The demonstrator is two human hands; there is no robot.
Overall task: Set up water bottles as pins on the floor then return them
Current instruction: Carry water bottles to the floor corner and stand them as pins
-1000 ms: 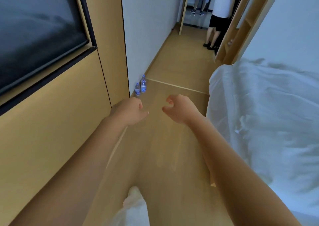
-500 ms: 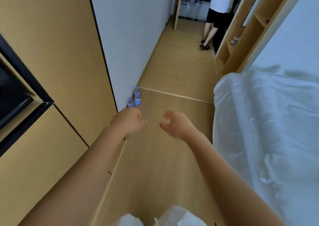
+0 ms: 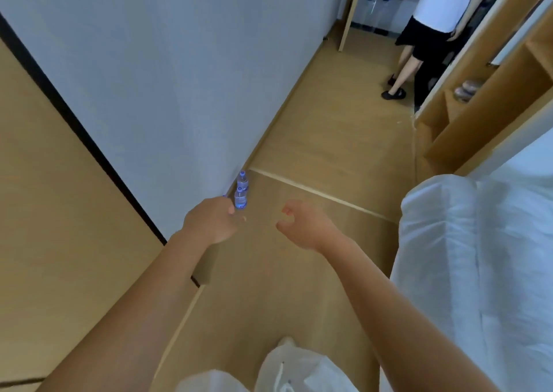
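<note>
Both of your hands are stretched out in front of you over the wooden floor (image 3: 314, 140), and neither one holds anything. Your left hand (image 3: 213, 222) shows its back to the camera with the fingers loosely curled under; your right hand (image 3: 302, 225) is turned side-on, its fingers half curled and spread from the thumb around empty air. The two hands are near each other but not touching.

Just past your left knuckles, two small water bottles (image 3: 241, 192) with blue labels stand upright on the floor, one right behind the other, tight against the foot of the white wall (image 3: 185, 71). From this angle your left hand partly overlaps the nearer bottle, yet you cannot tell that it touches it. A thin pale strip crosses the floor beside the bottles.

To your left is a tan wood panel (image 3: 59, 212) edged by a black line. To your right lies a bed under white sheets (image 3: 484, 257), with an open wooden shelf unit (image 3: 484, 92) beyond it. Farther down the passage a person (image 3: 425, 32) in a white top and dark shorts stands near a doorway.
</note>
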